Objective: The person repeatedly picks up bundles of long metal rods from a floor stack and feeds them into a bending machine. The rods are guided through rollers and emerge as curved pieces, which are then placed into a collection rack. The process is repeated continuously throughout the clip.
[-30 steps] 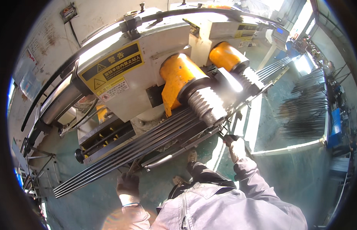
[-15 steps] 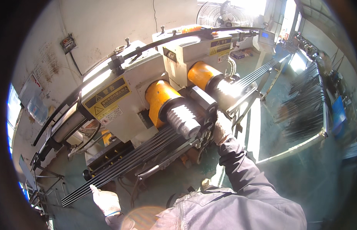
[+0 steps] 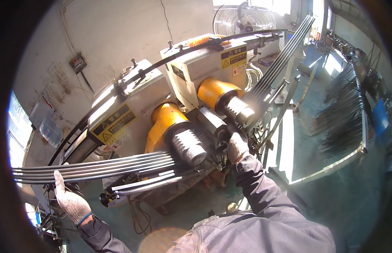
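Observation:
A bundle of several thin metal rods [image 3: 99, 165] runs out to the left from the ribbed grey roller [image 3: 188, 147] on a bending machine [image 3: 132, 99]. My left hand [image 3: 73, 203], in a pale knit glove, is at the near side of this bundle. One digit points up against the rods, and the other fingers are partly obscured. My gloved right hand [image 3: 237, 147] reaches to the machine's middle, just below a rectangular metal block [image 3: 210, 120]. Its fingers are mostly hidden there, so any grip cannot be made out. More rods [image 3: 284, 55] slant up to the right beyond the second roller [image 3: 239, 112].
Orange housings [image 3: 168, 119] carry the rollers. A black hose [image 3: 149, 63] arches over the machine. Behind it stands a large fan [image 3: 244, 21]. At the right, a rack [image 3: 330, 173] holds many dark rods. A loose cable [image 3: 139, 217] hangs below the machine.
The left rods have swung upward from a downward slant to nearly level; the right rods now rise more steeply. My left hand has moved left and up with the rods. My right hand stays mid-machine.

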Demonstrator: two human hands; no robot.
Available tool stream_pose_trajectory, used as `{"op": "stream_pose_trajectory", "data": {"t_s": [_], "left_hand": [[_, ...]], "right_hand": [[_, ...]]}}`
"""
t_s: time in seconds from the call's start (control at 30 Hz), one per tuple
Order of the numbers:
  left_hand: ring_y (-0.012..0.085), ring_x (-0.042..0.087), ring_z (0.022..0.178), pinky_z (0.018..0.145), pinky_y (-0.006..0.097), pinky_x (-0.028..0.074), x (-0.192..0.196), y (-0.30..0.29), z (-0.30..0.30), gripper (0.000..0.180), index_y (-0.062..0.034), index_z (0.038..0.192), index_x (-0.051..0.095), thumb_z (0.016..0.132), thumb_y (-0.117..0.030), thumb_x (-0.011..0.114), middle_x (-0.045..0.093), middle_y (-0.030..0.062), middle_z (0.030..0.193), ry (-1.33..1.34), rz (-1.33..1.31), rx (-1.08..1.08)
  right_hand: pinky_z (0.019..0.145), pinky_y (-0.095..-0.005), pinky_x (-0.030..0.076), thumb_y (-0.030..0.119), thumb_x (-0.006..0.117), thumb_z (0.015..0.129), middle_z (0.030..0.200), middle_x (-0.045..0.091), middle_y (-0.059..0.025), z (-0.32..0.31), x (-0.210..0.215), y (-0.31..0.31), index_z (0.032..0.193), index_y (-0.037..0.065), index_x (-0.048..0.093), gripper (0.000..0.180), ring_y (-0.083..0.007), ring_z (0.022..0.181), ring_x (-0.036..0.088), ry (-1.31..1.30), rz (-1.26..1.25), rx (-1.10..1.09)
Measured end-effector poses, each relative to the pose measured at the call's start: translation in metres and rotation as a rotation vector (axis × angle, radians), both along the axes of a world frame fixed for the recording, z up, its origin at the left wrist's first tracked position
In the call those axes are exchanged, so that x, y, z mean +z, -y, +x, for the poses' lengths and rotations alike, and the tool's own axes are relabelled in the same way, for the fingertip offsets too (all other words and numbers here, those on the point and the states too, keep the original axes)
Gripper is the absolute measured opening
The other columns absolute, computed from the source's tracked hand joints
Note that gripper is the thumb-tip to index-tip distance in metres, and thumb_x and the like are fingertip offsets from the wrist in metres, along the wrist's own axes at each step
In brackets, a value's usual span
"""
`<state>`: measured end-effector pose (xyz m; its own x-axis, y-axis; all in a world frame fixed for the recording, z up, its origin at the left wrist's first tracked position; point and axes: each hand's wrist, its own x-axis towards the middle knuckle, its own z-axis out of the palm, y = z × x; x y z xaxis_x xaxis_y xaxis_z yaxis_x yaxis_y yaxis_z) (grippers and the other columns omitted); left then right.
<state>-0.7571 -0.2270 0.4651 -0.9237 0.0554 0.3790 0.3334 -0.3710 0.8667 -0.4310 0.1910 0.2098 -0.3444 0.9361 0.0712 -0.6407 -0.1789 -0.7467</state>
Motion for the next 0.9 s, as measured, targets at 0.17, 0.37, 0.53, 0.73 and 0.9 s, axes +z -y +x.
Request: {"op": "stream_pose_trajectory", "data": {"t_s": [0.17, 0.37, 0.53, 0.73, 0.9], "left_hand": [[0.0255, 0.072, 0.110, 0.103, 0.041, 0.059, 0.037, -0.091, 0.062, 0.042, 0.0041, 0.146, 0.059, 0.108, -0.012, 0.065, 0.074, 0.0139, 0.121, -0.146, -0.048, -0.286], [0.0263, 0.076, 0.100, 0.095, 0.042, 0.065, 0.055, -0.168, 0.083, 0.043, -0.0044, 0.147, 0.056, 0.104, 0.001, 0.060, 0.076, 0.0139, 0.115, -0.034, -0.116, -0.399], [0.0189, 0.077, 0.104, 0.096, 0.033, 0.059, 0.081, -0.202, 0.092, 0.028, 0.0020, 0.121, 0.081, 0.111, -0.015, 0.062, 0.082, 0.0115, 0.113, -0.678, -0.657, -0.267], [0.0186, 0.074, 0.097, 0.092, 0.032, 0.057, 0.091, -0.252, 0.090, 0.027, 0.0040, 0.117, 0.078, 0.110, -0.019, 0.066, 0.079, 0.0101, 0.106, -1.126, -0.866, -0.334], [0.0294, 0.077, 0.107, 0.098, 0.038, 0.061, 0.089, -0.254, 0.079, 0.024, -0.0021, 0.120, 0.077, 0.110, -0.009, 0.057, 0.078, 0.0158, 0.118, -1.045, -0.912, -0.448]], "right_hand": [[0.074, -0.0346, 0.055, 0.028, 0.064, 0.111, 0.099, 0.075, -0.0073, -0.001, 0.015, -0.020, 0.121, 0.000, 0.074, 0.031, -0.0180, 0.086, 0.071, 0.340, 0.352, -0.163], [0.087, -0.0403, 0.060, 0.000, 0.068, 0.095, 0.110, 0.079, -0.0137, 0.006, 0.002, -0.045, 0.131, 0.006, 0.076, 0.038, -0.0279, 0.098, 0.076, 0.993, 0.917, -0.395], [0.091, -0.0323, 0.058, 0.019, 0.075, 0.102, 0.119, 0.076, -0.0057, 0.000, 0.007, -0.041, 0.132, 0.001, 0.076, 0.035, -0.0154, 0.106, 0.072, 0.359, 0.383, -0.125], [0.088, -0.0339, 0.057, 0.021, 0.081, 0.098, 0.117, 0.075, -0.0042, 0.008, 0.034, -0.035, 0.133, 0.002, 0.075, 0.041, -0.0148, 0.101, 0.070, 0.363, 0.139, -0.021], [0.085, -0.0339, 0.054, 0.023, 0.082, 0.096, 0.116, 0.074, -0.0025, 0.009, 0.042, -0.033, 0.131, 0.004, 0.075, 0.040, -0.0142, 0.099, 0.067, 0.421, 0.211, -0.084]]}}
